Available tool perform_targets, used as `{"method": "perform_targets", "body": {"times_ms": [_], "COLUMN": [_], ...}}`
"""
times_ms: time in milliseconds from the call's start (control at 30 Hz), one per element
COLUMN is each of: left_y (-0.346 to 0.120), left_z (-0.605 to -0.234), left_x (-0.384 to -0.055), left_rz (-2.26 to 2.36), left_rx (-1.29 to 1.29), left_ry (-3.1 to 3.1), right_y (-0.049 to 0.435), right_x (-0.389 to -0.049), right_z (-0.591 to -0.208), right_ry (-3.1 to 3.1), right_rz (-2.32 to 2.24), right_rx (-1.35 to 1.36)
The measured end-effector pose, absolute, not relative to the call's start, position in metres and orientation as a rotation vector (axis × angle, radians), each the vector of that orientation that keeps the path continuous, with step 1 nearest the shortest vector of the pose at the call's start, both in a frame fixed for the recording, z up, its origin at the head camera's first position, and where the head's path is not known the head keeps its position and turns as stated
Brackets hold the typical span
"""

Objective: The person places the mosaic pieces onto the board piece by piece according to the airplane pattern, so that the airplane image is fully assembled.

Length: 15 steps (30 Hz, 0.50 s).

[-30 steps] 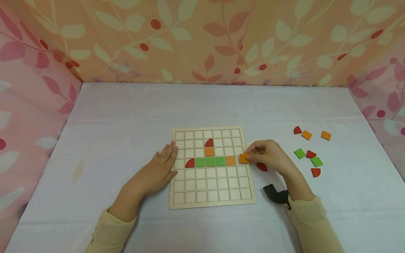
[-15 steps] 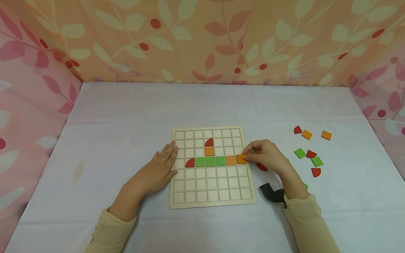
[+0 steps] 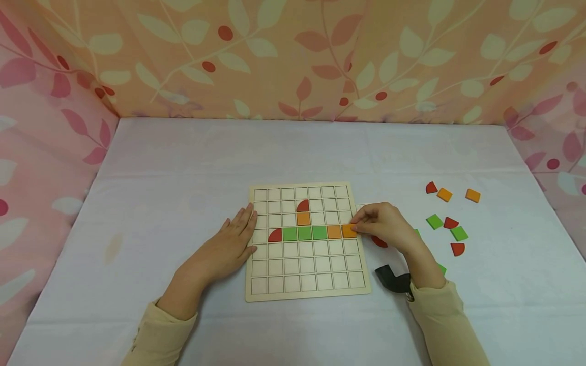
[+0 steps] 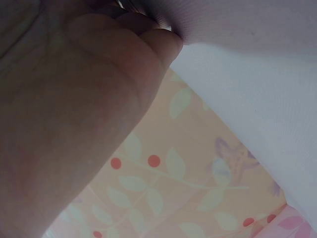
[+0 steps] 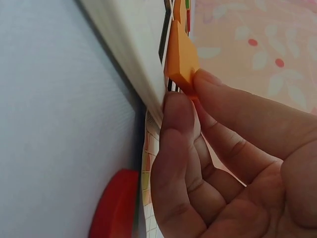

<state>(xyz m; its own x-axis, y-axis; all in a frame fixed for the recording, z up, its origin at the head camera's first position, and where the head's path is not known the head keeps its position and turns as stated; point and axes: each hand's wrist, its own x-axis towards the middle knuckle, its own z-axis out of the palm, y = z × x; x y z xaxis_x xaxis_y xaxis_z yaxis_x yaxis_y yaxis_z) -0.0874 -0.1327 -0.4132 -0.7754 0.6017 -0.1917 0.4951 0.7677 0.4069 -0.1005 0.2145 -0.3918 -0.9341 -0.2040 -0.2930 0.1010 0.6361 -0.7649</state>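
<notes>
My right hand pinches an orange square tile between thumb and fingertips. The tile sits over the last cell of a row on the wooden grid board; in the right wrist view, the orange tile looks slightly tilted against the board. Left of it in that row lie another orange tile, several green square tiles and a red quarter-circle tile. Above stand an orange tile and a red quarter-circle. My left hand rests with straight fingers on the board's left edge.
Loose red, green and orange tiles are scattered right of my right hand. A red quarter-circle lies partly under that hand. A printed paper shows beneath it. A black curved piece hangs at the right wrist. Patterned curtains border the table.
My right hand has moved slightly left with the orange tile, from the board's right edge onto the last cell of the row. The left hand has stayed still.
</notes>
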Motion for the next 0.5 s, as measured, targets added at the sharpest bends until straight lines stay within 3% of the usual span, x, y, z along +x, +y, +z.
{"method": "perform_targets", "body": {"times_ms": [500], "left_y": [-0.1321], "left_z": [-0.4125], "left_x": [-0.0877], "left_rz": [0.504], "left_rx": [0.826], "left_ry": [2.636], "right_y": [0.2188], "right_x": [-0.0995], "right_z": [-0.3913], "right_ry": [2.51], "right_rz": [-1.174], "right_rx": [-0.036]}}
